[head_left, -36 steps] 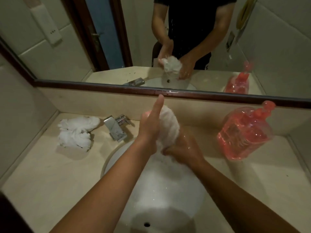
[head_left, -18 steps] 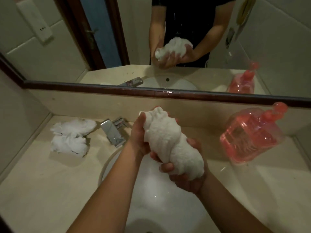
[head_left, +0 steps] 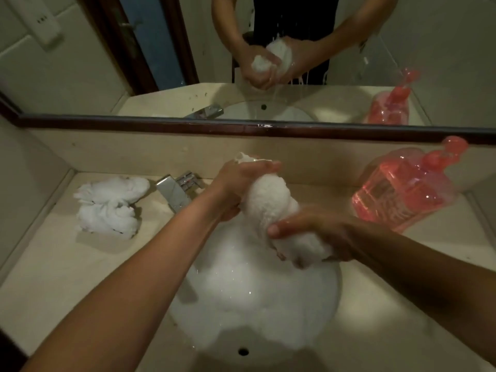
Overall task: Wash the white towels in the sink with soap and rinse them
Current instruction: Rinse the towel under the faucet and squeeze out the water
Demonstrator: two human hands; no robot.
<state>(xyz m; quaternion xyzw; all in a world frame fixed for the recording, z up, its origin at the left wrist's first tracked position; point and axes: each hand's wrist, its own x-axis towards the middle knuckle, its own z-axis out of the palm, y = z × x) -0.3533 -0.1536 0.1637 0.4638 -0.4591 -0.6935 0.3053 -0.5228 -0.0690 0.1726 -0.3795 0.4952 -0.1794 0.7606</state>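
A rolled, wet white towel (head_left: 271,202) is held above the round sink (head_left: 338,288), which is full of white foam (head_left: 249,285). My left hand (head_left: 239,181) grips the towel's upper end near the mirror. My right hand (head_left: 316,234) is clamped on its lower end, thumb across the top. The towel slants from upper left to lower right between them. In the mirror, water streams down from the squeezed towel. A second crumpled white towel (head_left: 110,205) lies on the counter left of the tap.
A chrome tap (head_left: 177,190) stands at the sink's back left, close to my left wrist. A pink soap refill bottle (head_left: 405,189) leans against the back wall at the right. The beige counter (head_left: 67,269) surrounds the sink. A mirror (head_left: 80,63) runs above the backsplash.
The towel went from upright between my palms to a slanted roll gripped at both ends. My right hand turned from under it to over its lower end, squeezing.
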